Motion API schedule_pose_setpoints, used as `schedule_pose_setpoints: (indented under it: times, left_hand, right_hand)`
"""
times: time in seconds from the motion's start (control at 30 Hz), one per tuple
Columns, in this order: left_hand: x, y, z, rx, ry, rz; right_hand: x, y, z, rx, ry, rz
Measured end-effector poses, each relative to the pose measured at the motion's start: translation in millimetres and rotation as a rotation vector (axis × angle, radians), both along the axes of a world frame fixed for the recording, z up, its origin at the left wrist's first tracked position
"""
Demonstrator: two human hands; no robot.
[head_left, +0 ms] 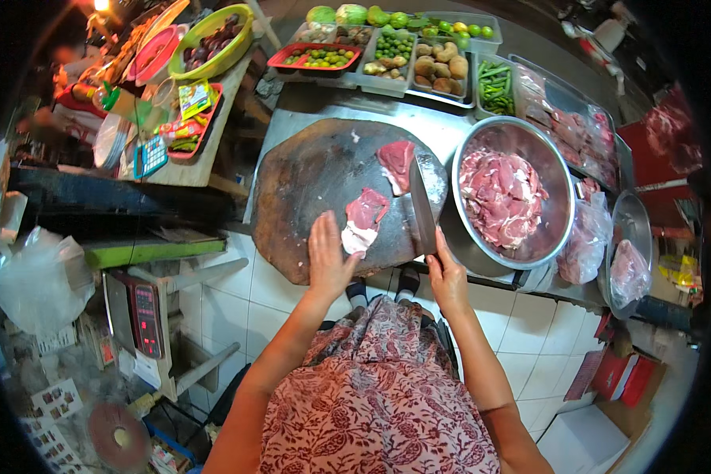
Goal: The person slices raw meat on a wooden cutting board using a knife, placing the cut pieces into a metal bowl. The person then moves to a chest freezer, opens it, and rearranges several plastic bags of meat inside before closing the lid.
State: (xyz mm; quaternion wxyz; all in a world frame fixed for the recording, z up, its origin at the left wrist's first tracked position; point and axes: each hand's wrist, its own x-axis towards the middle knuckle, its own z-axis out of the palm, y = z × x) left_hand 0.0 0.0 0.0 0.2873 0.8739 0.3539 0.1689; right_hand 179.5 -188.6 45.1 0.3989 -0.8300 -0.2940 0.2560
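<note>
A large round wooden chopping board [300, 182] lies in front of me, dark and worn. My left hand [329, 251] rests near its front edge with fingers stretched out, the thumb touching the pale fatty end of a piece of meat [365, 213]. In my right hand [448, 272] is the handle of a broad knife [423, 201], its blade pointing away from me over the board's right side. Just left of the blade sits a second, darker red piece of meat [396, 162]. Right of the board stands a steel bowl [562, 201] heaped with cut raw meat [502, 193].
Trays with limes [395, 43], potato-like tubers [441, 67] and green chillies [495, 85] line the far edge. Bagged meat [586, 237] lies right of the bowl. A weighing scale [138, 316] stands at left below a side table with a green basin [245, 35] and calculator [150, 157].
</note>
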Motion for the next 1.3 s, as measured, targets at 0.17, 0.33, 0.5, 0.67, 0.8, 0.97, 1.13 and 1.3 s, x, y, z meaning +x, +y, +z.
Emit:
schedule_pose_setpoints:
  times: [0.17,0.33,0.5,0.67,0.8,0.97,1.13,1.3]
  left_hand:
    - [69,-11,-33,0.292,0.291,-0.029]
    - [93,25,-20,0.059,0.1,0.048]
    - [157,6,43,-0.329,-0.398,0.112]
    - [244,-67,93,-0.363,-0.388,-0.489]
    - [245,-86,97,-0.4,-0.411,-0.493]
    - [189,-59,53,-0.806,-0.309,-0.243]
    - [148,-29,45,-1.403,-0.517,0.024]
    - [135,-23,93,-1.885,-1.074,-0.102]
  right_hand:
    - [2,-37,-4,0.058,-0.155,-0.014]
    - [-15,-72,-4,0.096,-0.085,-0.063]
    - [-21,-105,-8,0.091,-0.076,-0.221]
    - [-10,-137,-7,0.073,0.223,-0.474]
    - [13,-151,-3,0.108,0.229,-0.634]
    - [33,-154,1,0.046,0.202,-0.602]
    - [37,-126,-9,0.103,0.094,-0.376]
    - [30,-95,-10,0.122,0.175,-0.222]
